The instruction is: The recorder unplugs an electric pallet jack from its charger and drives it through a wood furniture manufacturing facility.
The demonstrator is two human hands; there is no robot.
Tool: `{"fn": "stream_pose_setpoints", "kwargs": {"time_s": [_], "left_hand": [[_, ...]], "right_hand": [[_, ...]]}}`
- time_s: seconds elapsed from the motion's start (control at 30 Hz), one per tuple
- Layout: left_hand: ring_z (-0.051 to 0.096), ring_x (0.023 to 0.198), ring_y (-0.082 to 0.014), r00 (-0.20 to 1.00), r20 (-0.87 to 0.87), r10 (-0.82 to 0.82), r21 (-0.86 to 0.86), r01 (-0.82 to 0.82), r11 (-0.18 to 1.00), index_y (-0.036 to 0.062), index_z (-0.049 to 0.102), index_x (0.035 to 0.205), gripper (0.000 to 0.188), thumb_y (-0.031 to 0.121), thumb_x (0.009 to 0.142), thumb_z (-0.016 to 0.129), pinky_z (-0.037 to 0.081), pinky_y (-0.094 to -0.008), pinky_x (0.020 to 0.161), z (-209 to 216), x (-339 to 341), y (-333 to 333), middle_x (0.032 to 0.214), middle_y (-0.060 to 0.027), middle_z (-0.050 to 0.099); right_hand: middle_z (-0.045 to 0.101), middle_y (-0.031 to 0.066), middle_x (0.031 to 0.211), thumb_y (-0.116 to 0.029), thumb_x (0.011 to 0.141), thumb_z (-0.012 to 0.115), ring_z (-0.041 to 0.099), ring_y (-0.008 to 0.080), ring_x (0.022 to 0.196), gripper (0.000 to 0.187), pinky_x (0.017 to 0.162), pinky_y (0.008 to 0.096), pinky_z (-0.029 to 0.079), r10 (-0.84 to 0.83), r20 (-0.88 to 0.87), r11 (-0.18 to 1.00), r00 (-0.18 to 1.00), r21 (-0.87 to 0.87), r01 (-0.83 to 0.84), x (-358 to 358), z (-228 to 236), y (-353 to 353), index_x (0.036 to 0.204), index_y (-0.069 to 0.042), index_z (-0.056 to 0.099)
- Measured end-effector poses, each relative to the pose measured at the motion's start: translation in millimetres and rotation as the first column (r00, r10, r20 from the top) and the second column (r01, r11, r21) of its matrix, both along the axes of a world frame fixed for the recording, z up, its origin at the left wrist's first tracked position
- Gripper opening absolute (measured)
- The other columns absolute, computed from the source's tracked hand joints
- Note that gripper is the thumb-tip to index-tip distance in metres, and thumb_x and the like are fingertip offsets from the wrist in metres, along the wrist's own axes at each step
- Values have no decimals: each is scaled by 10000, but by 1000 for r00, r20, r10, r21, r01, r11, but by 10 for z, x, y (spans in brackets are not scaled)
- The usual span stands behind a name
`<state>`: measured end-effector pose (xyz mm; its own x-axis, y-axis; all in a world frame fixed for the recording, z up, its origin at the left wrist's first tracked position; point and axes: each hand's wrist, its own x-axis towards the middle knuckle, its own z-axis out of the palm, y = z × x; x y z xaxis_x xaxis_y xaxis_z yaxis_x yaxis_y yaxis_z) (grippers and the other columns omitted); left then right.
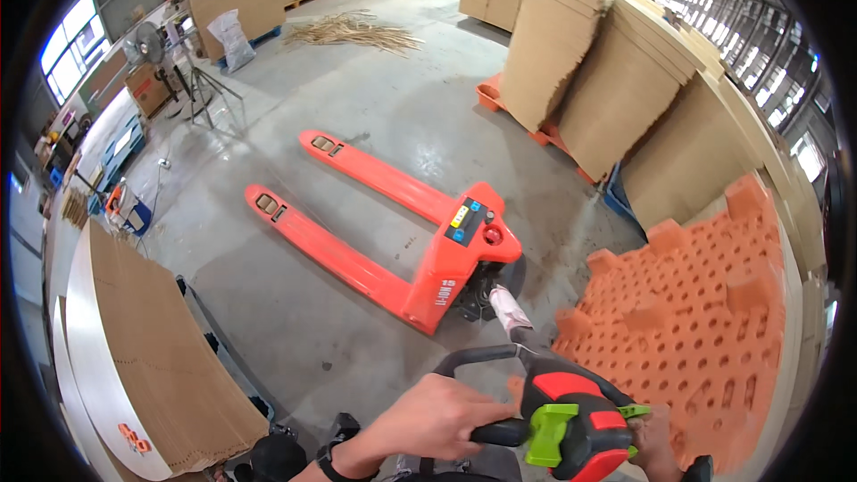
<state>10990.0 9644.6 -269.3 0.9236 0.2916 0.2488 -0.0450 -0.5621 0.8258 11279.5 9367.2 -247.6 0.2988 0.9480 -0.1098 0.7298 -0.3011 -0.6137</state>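
Note:
A red electric pallet truck [444, 264] stands on the floor ahead of me, its two forks [344, 253] pointing away to the far left. Its tiller slants toward me and ends in a black and red control head with green levers [551, 436]. My left hand [442, 415] is closed round the left grip of this handle, with the index finger stretched along it. On the other side of the control head, my right hand [658, 444] is at the right grip; the head hides part of its fingers. A dark band circles my left wrist.
An orange plastic pallet [687, 330] leans at the right, close to the handle. Tall cardboard stacks [616, 71] stand behind it; another cardboard stack [165, 339] is at near left. Further off are a tripod [203, 89], a fan [145, 42] and a pile of strips [355, 31].

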Motion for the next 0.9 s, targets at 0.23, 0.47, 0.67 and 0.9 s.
{"fn": "stream_pose_setpoints", "kwargs": {"time_s": [0.23,0.47,0.67,0.9], "left_hand": [[618,729,-345,993,110,-40,-60,46,997,20,574,951,326,163,681,689,474,-435,602,-129,983,592,755,-123,607],[579,614,-336,986,76,145,-73,-140,987,61,651,951,346,140,626,741,433,-405,545,85,1679,1265,651,-122,559],[605,667,-345,993,-3,117,-60,-117,991,62,664,1020,429,133,605,745,451,-419,569,7,2397,1737,734,-135,606],[603,648,-338,988,-1,152,-3,-152,988,74,650,1067,513,109,569,769,471,-425,574,-142,3286,2241,707,-120,587]], "right_hand": [[643,229,990,-354,954,456,622,411,858,407,714,474,493,107,83,986,991,-136,-95,1140,-398,601,1075,2,612],[652,215,985,-361,951,456,625,403,837,407,710,464,497,335,448,930,829,-16,-367,2137,-284,1553,1029,-4,637],[603,54,640,-342,862,599,618,274,587,261,498,367,462,-19,-78,998,997,-65,14,2565,-145,2629,726,-133,677],[614,45,652,-313,856,568,616,276,601,249,517,353,471,184,-3,983,983,10,-184,3529,-168,3375,732,-138,694]]}}
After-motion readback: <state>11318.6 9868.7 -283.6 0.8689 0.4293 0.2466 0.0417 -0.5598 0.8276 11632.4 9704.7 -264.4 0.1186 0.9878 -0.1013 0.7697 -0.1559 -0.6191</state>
